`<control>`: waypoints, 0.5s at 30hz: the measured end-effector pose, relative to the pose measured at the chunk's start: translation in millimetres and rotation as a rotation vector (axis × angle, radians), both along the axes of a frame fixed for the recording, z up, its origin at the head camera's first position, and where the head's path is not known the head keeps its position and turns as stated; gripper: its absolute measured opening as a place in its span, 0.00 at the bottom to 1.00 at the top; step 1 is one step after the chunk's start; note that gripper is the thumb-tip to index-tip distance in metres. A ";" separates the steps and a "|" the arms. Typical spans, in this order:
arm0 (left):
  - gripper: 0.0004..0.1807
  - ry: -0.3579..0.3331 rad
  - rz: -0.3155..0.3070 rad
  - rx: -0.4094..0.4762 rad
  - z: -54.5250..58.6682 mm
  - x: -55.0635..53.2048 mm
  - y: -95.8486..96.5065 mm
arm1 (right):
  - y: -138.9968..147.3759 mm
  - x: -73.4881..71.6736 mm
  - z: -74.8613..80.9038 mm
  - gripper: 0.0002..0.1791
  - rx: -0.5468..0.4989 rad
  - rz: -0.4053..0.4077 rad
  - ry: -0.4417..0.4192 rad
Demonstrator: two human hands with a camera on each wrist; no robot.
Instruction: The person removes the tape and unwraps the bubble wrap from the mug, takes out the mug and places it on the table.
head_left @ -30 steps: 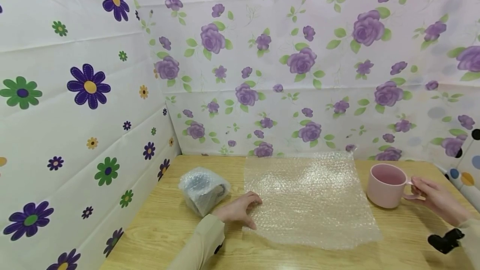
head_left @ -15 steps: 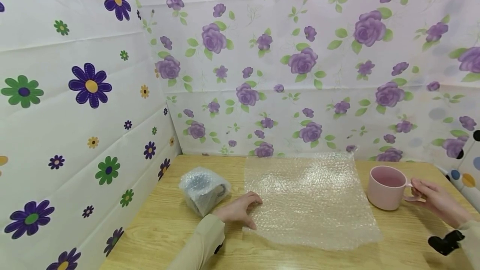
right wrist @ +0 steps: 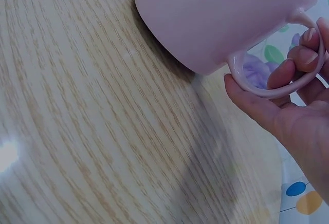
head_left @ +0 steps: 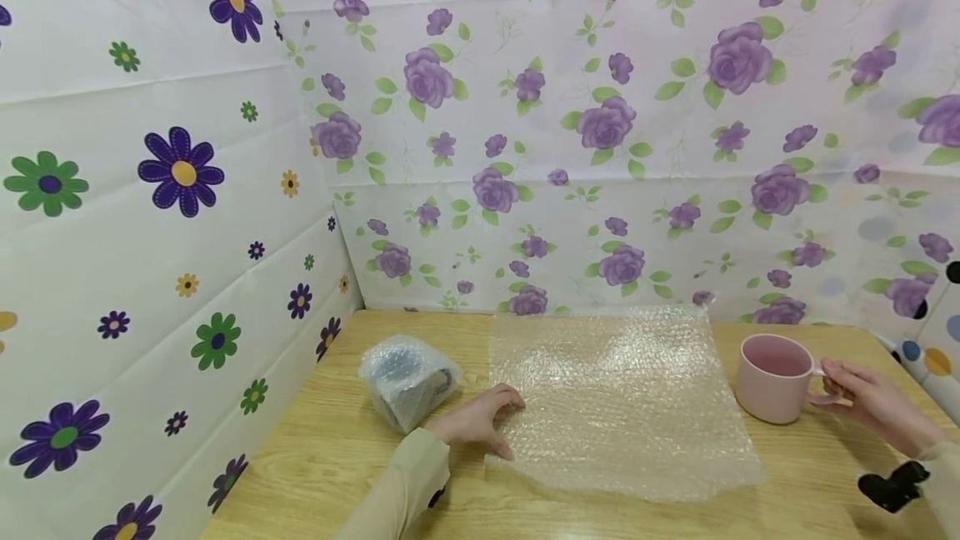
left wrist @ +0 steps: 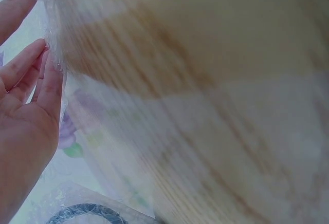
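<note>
A pink mug [head_left: 774,382] stands upright at the right, just beside the sheet of bubble wrap [head_left: 622,407]. My right hand [head_left: 873,402] grips its handle, fingers curled through the loop [right wrist: 303,82] in the right wrist view. The mug's base [right wrist: 169,49] is right at the tabletop, with a dark shadow along it. At the sheet's left edge rests my left hand [head_left: 480,422], thumb and fingers spread apart. In the left wrist view the fingertips of the left hand [left wrist: 31,100] meet the edge of the clear wrap.
A bundle in bubble wrap [head_left: 408,382], with something dark inside, lies on the wooden table [head_left: 300,473] left of the sheet. Flowered cloths hang behind the table [head_left: 555,132] and along its left side [head_left: 172,273].
The mug in my right hand has shifted slightly toward me and down. My left hand and the bubble wrap stay where they were.
</note>
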State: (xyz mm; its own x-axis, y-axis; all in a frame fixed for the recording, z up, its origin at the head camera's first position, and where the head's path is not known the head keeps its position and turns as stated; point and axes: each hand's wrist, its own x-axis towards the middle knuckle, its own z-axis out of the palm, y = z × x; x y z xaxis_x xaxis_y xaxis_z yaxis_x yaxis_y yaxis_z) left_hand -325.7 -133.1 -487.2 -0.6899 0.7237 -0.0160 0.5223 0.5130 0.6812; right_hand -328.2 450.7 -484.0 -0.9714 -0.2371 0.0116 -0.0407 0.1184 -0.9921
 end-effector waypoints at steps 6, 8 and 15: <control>0.37 0.012 0.004 -0.013 -0.6 -0.2 0.2 | 0.4 -2.5 0.3 0.16 -0.145 0.031 -0.019; 0.36 0.011 0.007 -0.014 0.0 -0.2 0.5 | 3.9 -4.9 -2.9 0.15 -0.191 0.054 -0.012; 0.36 0.012 0.011 -0.018 0.3 -0.1 0.4 | 29.1 -21.1 -29.3 0.11 -0.174 0.105 0.046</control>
